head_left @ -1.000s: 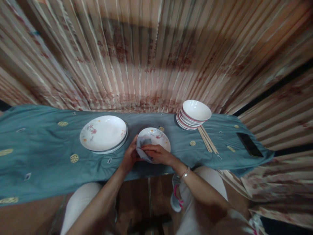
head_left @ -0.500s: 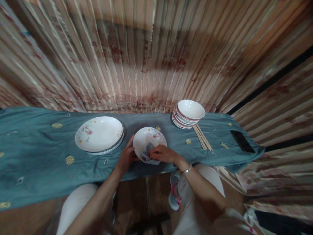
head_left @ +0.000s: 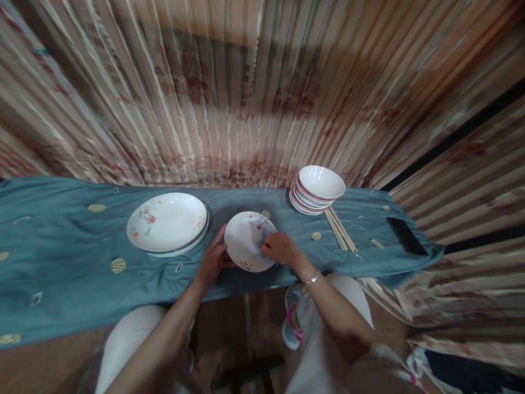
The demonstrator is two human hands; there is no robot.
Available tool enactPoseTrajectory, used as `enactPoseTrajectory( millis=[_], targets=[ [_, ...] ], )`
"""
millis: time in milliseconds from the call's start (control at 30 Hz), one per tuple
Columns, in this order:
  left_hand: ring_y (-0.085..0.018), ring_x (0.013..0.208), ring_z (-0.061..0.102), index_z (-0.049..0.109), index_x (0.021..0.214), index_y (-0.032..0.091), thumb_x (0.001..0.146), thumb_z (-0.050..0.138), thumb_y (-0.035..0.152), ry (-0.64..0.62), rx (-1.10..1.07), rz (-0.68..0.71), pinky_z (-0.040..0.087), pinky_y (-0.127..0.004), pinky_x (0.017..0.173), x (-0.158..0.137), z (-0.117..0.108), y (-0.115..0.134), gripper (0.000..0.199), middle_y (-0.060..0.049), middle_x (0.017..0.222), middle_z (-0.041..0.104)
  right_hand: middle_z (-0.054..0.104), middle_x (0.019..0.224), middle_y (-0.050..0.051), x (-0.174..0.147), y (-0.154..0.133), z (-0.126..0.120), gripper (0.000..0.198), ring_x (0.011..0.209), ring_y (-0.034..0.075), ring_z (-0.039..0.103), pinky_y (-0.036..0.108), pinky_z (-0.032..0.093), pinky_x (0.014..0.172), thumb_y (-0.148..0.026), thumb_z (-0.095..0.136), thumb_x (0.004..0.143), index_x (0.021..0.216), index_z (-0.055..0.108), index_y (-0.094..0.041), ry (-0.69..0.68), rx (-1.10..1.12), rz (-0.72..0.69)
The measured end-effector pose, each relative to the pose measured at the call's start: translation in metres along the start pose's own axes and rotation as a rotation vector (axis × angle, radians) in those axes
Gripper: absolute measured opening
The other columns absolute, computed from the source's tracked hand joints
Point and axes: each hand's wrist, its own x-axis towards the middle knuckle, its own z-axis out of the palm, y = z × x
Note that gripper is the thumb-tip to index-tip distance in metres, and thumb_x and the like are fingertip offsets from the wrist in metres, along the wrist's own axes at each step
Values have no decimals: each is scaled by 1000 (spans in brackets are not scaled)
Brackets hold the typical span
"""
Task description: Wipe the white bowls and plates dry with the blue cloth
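A small white plate [head_left: 243, 241] with a floral rim is in front of me, slightly tilted above the cloth. My left hand [head_left: 212, 261] grips its left edge, thumb on the rim and fingers underneath. Bunched in my right hand [head_left: 281, 249] is a grey-blue cloth [head_left: 261, 239], pressed on the right side of the plate's face; the fingers cover most of it. Left of the small plate lies a stack of large oval plates [head_left: 168, 221] with flower prints.
A stack of white bowls [head_left: 318, 186] with red rims stands at the back right. Chopsticks [head_left: 339, 230] lie beside it, and a black phone [head_left: 406, 236] rests near the right end. A teal patterned tablecloth [head_left: 82, 257] covers the narrow table. Pleated curtains [head_left: 229, 109] hang close behind.
My right hand has moved the cloth up and to the right across the plate, from its lower part to its right side. My left hand keeps its hold.
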Motion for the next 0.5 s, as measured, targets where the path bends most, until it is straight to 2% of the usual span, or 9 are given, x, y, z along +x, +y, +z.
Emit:
enactPoseTrajectory(
  millis=[67,200,333,500],
  targets=[
    [-27,80,73,30,158,24,75,63,27,-5,-4,4,61,-39,66,0,0,0,89,-7,99,76,76,100,19,3,0,3,36,94,27,71,32,50,80,-24,45,95,98,77,-9,35,-27,23],
    [-27,81,73,30,158,24,76,63,27,-6,0,18,62,-40,65,-3,1,0,89,-7,102,76,76,97,18,12,4,14,30,93,26,69,34,53,82,-21,46,95,93,75,-12,169,-78,44],
    [-27,83,74,28,158,23,76,63,28,-14,-6,31,62,-42,67,-4,2,0,90,-7,101,76,73,96,19,19,8,23,29,98,28,67,38,52,89,-17,45,96,90,72,-10,266,-61,8],
    [-27,83,74,29,158,23,77,63,29,-29,3,46,62,-40,66,-6,2,-1,89,-7,101,76,71,95,16,25,7,25,26,98,27,65,39,51,91,-12,45,96,89,69,-13,344,-32,-32]
  ],
)
